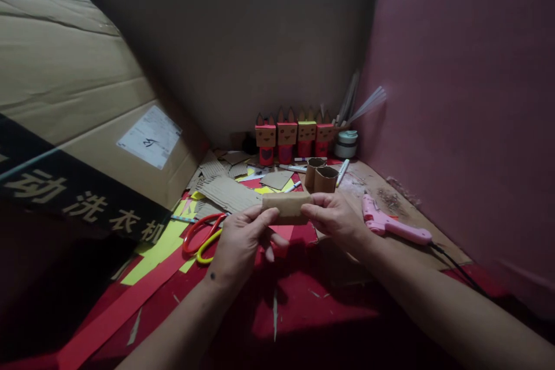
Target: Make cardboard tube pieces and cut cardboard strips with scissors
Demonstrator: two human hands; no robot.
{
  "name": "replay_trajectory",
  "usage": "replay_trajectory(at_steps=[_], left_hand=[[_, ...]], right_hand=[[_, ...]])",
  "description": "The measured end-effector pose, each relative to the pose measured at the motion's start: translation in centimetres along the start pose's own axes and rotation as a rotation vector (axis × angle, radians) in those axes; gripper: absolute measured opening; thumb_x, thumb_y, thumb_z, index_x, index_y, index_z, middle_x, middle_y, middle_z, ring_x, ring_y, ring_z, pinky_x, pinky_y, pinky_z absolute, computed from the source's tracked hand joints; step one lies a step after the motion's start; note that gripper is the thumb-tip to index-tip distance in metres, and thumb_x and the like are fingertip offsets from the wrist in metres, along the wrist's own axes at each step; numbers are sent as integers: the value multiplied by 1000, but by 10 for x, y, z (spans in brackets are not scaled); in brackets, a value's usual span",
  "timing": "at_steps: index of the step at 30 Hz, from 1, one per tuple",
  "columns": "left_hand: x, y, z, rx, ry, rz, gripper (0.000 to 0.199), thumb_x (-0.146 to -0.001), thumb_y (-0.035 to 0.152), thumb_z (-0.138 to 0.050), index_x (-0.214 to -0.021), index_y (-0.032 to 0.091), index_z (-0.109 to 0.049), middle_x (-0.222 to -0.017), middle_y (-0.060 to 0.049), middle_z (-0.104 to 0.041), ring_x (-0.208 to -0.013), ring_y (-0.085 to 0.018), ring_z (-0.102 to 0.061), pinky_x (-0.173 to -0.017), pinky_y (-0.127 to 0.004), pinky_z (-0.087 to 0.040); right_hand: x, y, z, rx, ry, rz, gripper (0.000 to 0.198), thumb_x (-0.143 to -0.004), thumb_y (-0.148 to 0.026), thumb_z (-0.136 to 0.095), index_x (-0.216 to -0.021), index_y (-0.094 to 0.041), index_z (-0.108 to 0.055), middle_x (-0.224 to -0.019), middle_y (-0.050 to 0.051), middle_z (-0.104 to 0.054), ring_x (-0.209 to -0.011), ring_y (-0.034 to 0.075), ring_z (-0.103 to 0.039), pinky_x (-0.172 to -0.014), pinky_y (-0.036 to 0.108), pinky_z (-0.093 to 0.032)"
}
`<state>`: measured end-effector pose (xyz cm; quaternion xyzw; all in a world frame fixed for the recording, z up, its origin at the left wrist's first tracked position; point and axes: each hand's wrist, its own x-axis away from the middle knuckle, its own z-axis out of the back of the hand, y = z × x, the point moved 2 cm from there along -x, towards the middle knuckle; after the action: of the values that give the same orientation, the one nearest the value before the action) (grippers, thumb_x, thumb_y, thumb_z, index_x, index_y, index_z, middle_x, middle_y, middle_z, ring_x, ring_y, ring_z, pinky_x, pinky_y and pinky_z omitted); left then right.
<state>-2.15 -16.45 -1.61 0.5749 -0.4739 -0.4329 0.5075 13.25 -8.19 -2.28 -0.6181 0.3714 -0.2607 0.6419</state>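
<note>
A small folded strip of brown cardboard (pixel 287 208) is stretched level between my two hands, above the red tabletop. My left hand (pixel 243 237) pinches its left end with thumb and fingers. At the opposite end, my right hand (pixel 332 214) grips it between thumb and forefinger. Just behind the right hand stand two brown cardboard tubes (pixel 326 178), upright and side by side. Scissors (pixel 203 241) with red and yellow handles lie left of my left hand. To the right of my right hand rests a pink hot glue gun (pixel 392 224).
Several red cardboard animal figures (pixel 286 136) stand in a row at the back, by a pale green jar (pixel 346 144). Corrugated cardboard scraps (pixel 228 192) and yellow paper (pixel 160 248) cover the left. A large carton (pixel 82 87) leans in there; a pink wall (pixel 468 115) borders the right.
</note>
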Motion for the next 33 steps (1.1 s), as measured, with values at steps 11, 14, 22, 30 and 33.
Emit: replay_trajectory(at_steps=[11, 14, 22, 30, 33], left_hand=[[-16, -1, 6, 52, -218, 52, 38, -75, 24, -68, -109, 9, -62, -73, -10, -73, -47, -13, -62, -40, -18, -47], [-17, -9, -1, 106, -190, 126, 33, -75, 22, -68, -105, 10, -63, -79, -12, -74, -53, -16, -66, -39, -19, -48], [-20, -18, 2, 89, -80, 143, 28, -81, 25, -62, -102, 6, -62, -69, -13, -73, -41, -13, -60, -41, -22, -51], [-20, -15, 3, 147, 17, 94, 26, -78, 11, -62, -104, 6, -62, -74, -13, -74, -49, -15, -65, -47, -24, -56], [-19, -13, 3, 115, 21, 116, 24, -79, 12, -60, -102, 3, -62, -80, -17, -74, -55, -19, -69, -49, -25, -57]], right_hand=[[-11, 12, 6, -283, 3, -156, 29, -64, -34, -71, -55, -17, -49, -34, -8, -41, -27, 3, -25, -30, 18, -13], [-12, 10, 4, -264, 26, -165, 29, -64, -33, -71, -56, -16, -50, -33, -9, -38, -28, 2, -23, -30, 17, -13], [16, -38, 29, -186, 96, 180, 54, -83, -39, -52, -134, -26, -41, -87, 4, -68, -63, 14, -61, -56, 28, -50], [88, -20, 108, 1410, 324, 118, 67, -73, -17, -51, -139, -14, -40, -139, 17, -45, -127, 35, -42, -101, 52, -39], [89, 1, 121, 1549, 282, 94, 64, -74, -16, -49, -137, -14, -41, -139, 16, -45, -129, 32, -41, -104, 47, -39]])
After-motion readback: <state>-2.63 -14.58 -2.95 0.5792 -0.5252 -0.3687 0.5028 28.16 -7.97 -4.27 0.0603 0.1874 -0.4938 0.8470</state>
